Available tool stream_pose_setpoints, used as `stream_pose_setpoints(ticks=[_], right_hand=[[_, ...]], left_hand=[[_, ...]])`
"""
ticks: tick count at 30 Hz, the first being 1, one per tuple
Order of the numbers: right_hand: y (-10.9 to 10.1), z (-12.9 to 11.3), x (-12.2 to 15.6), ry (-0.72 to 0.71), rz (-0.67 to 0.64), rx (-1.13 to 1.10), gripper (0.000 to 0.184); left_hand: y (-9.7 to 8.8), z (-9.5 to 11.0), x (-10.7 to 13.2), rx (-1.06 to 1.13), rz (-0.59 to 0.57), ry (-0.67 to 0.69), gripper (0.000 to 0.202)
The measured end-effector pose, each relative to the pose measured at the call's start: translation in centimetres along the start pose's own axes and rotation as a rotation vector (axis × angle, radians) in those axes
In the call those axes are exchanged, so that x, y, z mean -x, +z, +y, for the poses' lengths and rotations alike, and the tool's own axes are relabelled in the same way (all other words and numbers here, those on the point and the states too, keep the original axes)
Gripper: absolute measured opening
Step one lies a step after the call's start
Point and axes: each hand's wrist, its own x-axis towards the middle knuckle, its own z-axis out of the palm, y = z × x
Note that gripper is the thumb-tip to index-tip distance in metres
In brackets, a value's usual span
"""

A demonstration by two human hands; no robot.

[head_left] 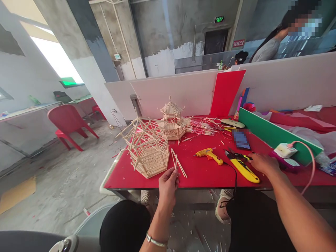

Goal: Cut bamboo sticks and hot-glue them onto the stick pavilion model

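My left hand (168,180) is closed in a pinch on a thin wooden stick (175,161), which points up over the front of the red table. Beside it lie a few loose sticks (181,164). To its left stands an open-framed wooden stick pavilion (149,154) with a slatted floor. My right hand (264,163) is at the black end of a pair of yellow-handled shears (244,169), its fingertips closed against that end. Between the hands, a yellow glue gun (210,155) lies on its side, its black cord running off the front edge.
A finished-looking stick pavilion (172,119) stands behind, near bundled sticks (201,127). Rightward are a phone (241,139), a green board (278,134) and a white plug adapter (285,150) with a pink cable. A person (267,49) is beyond the partition; a red chair (69,120) stands left.
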Motion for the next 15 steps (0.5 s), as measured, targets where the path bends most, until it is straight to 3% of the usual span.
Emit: stream_pose_setpoints(ticks=[3, 9, 15], right_hand=[[0.0, 0.4, 0.9, -0.059, -0.017, -0.017, 0.017], [-0.2, 0.5, 1.9, -0.057, 0.132, -0.202, 0.033], [-1.5, -2.3, 2.1, -0.040, 0.236, -0.566, 0.029]], left_hand=[[-0.3, 0.2, 0.1, 0.013, 0.007, 0.021, 0.052], [-0.4, 0.1, -0.1, -0.020, -0.001, 0.028, 0.054], [-0.2, -0.2, -0.4, -0.039, 0.000, 0.034, 0.050]])
